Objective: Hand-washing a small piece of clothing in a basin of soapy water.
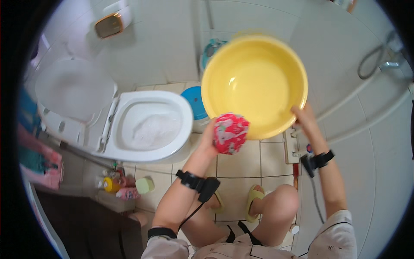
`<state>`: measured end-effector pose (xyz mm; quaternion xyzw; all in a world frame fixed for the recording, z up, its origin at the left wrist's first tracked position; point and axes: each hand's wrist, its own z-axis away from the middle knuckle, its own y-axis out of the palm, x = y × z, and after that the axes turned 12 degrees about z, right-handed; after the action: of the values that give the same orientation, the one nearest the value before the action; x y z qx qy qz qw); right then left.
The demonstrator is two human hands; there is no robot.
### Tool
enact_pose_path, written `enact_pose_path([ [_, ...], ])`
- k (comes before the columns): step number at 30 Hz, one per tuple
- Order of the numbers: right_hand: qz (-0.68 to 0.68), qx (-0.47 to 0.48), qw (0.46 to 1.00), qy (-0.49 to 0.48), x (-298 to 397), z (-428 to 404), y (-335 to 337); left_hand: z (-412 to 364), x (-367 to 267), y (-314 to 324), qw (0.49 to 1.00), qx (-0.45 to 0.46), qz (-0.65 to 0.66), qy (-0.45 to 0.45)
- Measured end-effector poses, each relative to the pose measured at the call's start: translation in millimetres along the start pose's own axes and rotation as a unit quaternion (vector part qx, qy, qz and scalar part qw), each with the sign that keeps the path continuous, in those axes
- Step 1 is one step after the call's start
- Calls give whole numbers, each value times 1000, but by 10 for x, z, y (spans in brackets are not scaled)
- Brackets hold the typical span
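Note:
A yellow plastic basin [258, 87] is held up in front of me, tilted so that its inside faces me. My right hand [305, 121] grips its rim at the lower right, thumb on the inner side. Against the near left of the rim, my left hand [208, 139] holds a bunched red floral cloth [231, 133]. Whether the left fingers also clasp the basin is hidden. No water or other contents show in the basin.
At left stands a white toilet [152, 155] with its lid [74, 87] raised and foamy water inside. Between toilet and basin is a blue-lidded bucket [195, 102]. Bottles [111, 184] stand at lower left. Hoses [362, 129] run along the right wall.

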<state>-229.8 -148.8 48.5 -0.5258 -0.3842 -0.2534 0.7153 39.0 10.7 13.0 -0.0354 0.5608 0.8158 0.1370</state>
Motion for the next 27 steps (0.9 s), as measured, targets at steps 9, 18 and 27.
enact_pose_path([
  [9, -486, -45, 785, 382, -3674, 567, 1542, -161, -30, 137, 997, 22, -7, 78],
  [18, -441, -28, 801, 404, -2702, 1086, 1247, -165, -65, 57, 997, 46, -31, 44],
  [27, -108, -451, 837, -291, 967, 708, -1596, -45, -69, -5, 1000, -6, 12, -3],
])
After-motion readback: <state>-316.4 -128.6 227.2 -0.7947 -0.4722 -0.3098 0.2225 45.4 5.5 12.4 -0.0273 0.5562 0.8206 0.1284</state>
